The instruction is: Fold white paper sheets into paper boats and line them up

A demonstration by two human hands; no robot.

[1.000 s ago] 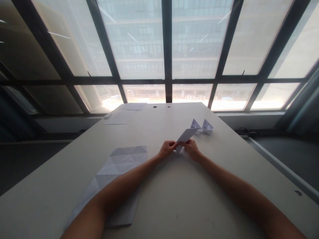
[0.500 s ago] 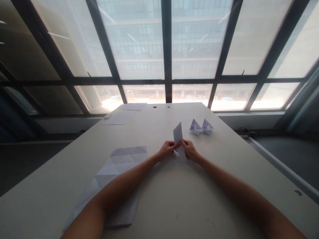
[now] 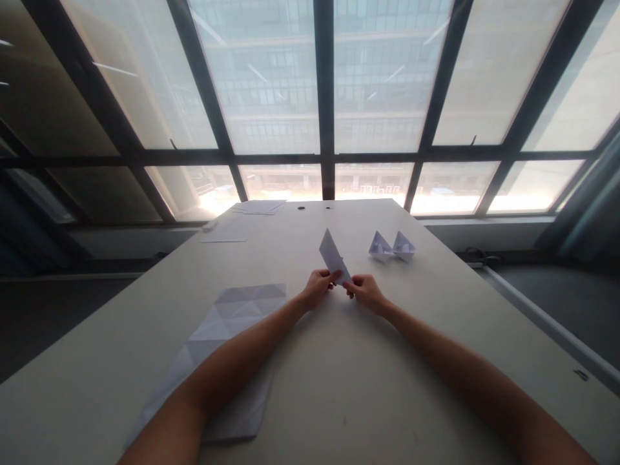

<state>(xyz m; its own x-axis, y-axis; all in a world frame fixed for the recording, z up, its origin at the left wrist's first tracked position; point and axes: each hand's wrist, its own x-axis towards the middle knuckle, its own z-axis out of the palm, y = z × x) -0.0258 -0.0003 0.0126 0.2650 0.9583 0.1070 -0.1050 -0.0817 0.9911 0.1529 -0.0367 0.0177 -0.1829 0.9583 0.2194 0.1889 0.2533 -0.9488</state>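
A folded piece of white paper [image 3: 332, 253] is held up off the table between my two hands, its pointed end tilted up and to the left. My left hand [image 3: 320, 287] pinches its lower left edge, thumb on the near face. At the lower right corner, my right hand [image 3: 367, 292] grips it between thumb and fingers. Just beyond and to the right stand two folded paper boats [image 3: 380, 247], side by side. Under my left forearm lies a creased sheet of paper [image 3: 227, 323], partly covered by the arm.
The white table [image 3: 349, 387] reaches to the large windows. Flat paper sheets [image 3: 225, 229] lie at its far left. A round hole [image 3: 301, 208] shows near the far edge, and a small dark mark [image 3: 580, 374] at the right edge.
The folded paper has turned in my hands: its upper point has swung from the right, through upright, to the left. It no longer overlaps the left boat. Both hands have shifted slightly.
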